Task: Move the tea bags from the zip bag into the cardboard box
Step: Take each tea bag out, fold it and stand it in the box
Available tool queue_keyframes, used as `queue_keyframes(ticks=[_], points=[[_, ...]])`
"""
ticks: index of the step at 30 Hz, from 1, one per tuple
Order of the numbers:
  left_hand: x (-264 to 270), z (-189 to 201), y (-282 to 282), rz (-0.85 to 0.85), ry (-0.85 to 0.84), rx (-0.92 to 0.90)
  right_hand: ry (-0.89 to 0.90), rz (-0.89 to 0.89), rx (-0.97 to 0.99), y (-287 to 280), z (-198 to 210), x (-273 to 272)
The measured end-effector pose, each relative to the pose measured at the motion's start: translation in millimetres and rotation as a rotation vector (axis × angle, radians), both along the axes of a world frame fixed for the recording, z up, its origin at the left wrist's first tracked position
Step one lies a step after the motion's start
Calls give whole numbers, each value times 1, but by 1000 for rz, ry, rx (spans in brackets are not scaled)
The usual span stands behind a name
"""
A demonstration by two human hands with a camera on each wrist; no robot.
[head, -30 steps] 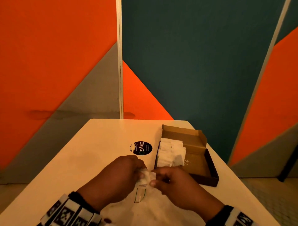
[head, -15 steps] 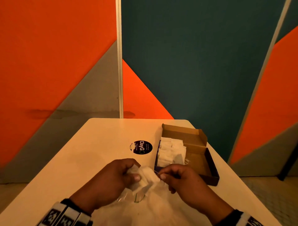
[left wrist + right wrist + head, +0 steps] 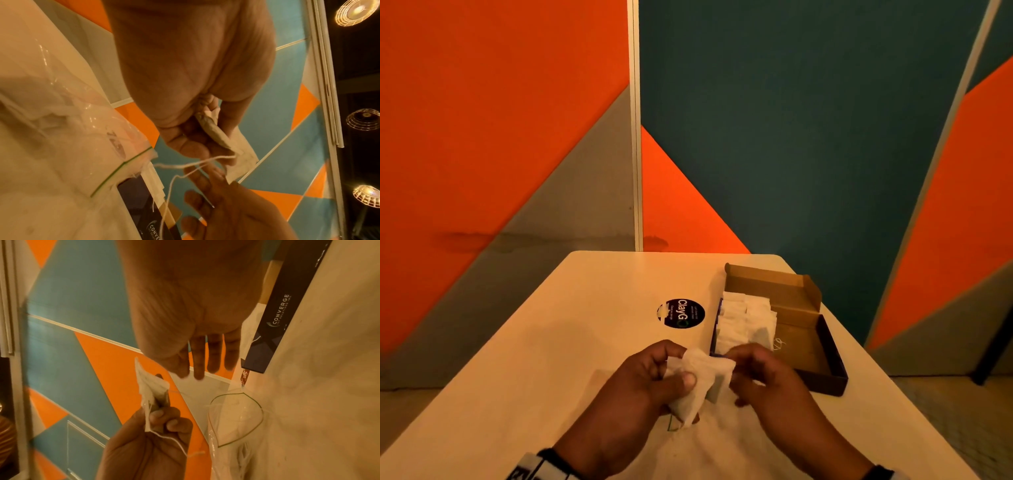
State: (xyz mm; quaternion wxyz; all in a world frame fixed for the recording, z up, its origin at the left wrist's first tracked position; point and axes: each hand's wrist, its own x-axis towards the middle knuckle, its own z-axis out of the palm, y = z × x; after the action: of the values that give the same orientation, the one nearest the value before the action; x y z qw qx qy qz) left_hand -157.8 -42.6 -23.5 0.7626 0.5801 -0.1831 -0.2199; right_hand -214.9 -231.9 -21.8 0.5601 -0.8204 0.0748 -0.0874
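Observation:
My left hand [image 3: 674, 371] grips a small bunch of white tea bags [image 3: 703, 380] between thumb and fingers, just above the mouth of the clear zip bag [image 3: 674, 425]. My right hand [image 3: 748, 368] is at the bunch's right edge, and its thumb and forefinger pinch the thin white string [image 3: 185, 165] that trails from it. In the right wrist view the zip bag [image 3: 236, 418] gapes open on the table, with more tea bags inside. The open cardboard box [image 3: 825, 380] lies just beyond my right hand. Several tea bags [image 3: 746, 322] are stacked in its left half.
A round black sticker [image 3: 680, 313] is on the white table [image 3: 551, 342], left of the box. The box's lid flap [image 3: 774, 284] stands up at the far end. The table's right edge runs close past the box. Orange, grey and teal wall panels stand behind.
The tea bags have come up out of the zip bag in my left hand. My right hand drew the string out to the right, then came back to the bunch's edge.

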Motion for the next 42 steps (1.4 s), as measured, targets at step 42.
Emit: queue_keyframes(ticks=[42], points=[[-4, 18, 6, 155, -241, 474, -55, 53, -149, 9, 14, -9]])
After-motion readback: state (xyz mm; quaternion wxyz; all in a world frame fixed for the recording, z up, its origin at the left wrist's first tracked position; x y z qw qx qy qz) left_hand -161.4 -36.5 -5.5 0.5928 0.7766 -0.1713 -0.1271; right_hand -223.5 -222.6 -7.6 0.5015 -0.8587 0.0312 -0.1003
